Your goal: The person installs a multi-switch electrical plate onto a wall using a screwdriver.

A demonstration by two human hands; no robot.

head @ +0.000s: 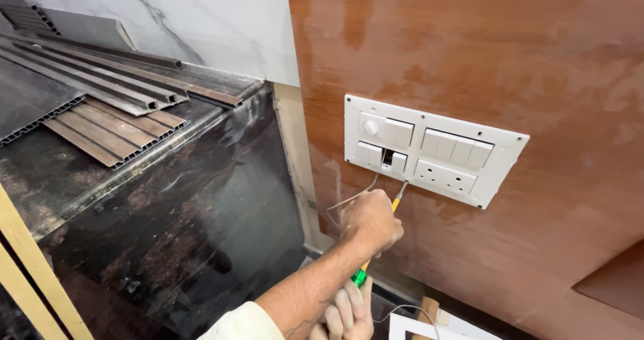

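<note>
Pale sleeve cuff [245,324] and bare forearm rise from the bottom edge toward a brown wood-grain wall panel [510,58], where a white switch plate [433,149] is mounted at a slight tilt. One hand, apparently the left hand [369,220], is clenched with its fingers curled tight around the shaft of a screwdriver [396,202]; the tool's yellow stem runs up from the fist, and its metal tip meets the plate's lower edge just below an open slot among the switches. Thin grey wires [355,196] trail down from that slot and pass beside the fist. Lower down, the right hand [349,316] shows only its knuckles and loosely bent fingers [341,310], lying against the screwdriver's green handle end [360,278]; whether it grips the handle cannot be told. Ribbed grey wall-panel strips [100,92] lie stacked on a dark marbled ledge [201,199] to the left, below a white marble wall [201,18].
</note>
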